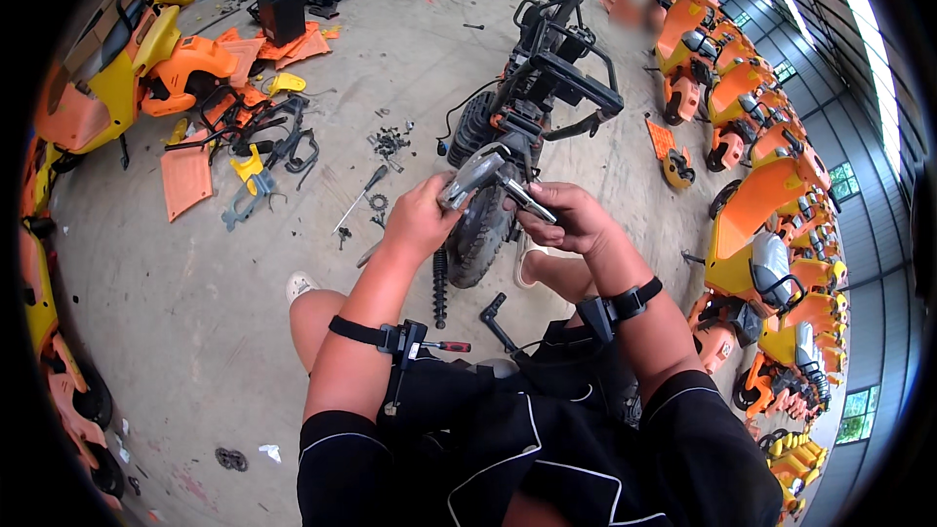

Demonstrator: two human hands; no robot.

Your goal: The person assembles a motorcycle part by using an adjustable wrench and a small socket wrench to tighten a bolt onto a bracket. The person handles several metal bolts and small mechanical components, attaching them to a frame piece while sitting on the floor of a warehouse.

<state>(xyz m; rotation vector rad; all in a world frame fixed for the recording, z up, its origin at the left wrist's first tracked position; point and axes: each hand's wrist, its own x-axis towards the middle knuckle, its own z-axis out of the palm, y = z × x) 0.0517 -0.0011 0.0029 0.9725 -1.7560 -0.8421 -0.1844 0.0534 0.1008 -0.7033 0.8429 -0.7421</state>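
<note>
My left hand (420, 218) is closed on the edge of a round silver metal part (478, 172), raised over the wheel of a stripped black scooter frame (542, 83). Fingers of my right hand (571, 218) grip a slim silver metal piece (529, 199) against the round part's right side. Whether the two pieces are joined, I cannot tell. Below them stands a black knobbly tyre (476, 256), partly hidden by my hands. A black coil-spring shock absorber (440, 285) lies just left of the tyre.
On the floor to the left are a long screwdriver (360, 199), small fasteners (389, 142) and orange panels (187, 176). A red-handled screwdriver (451, 345) and a bent black part (498, 322) lie near my legs. Orange and yellow scooters (747, 234) line the right side.
</note>
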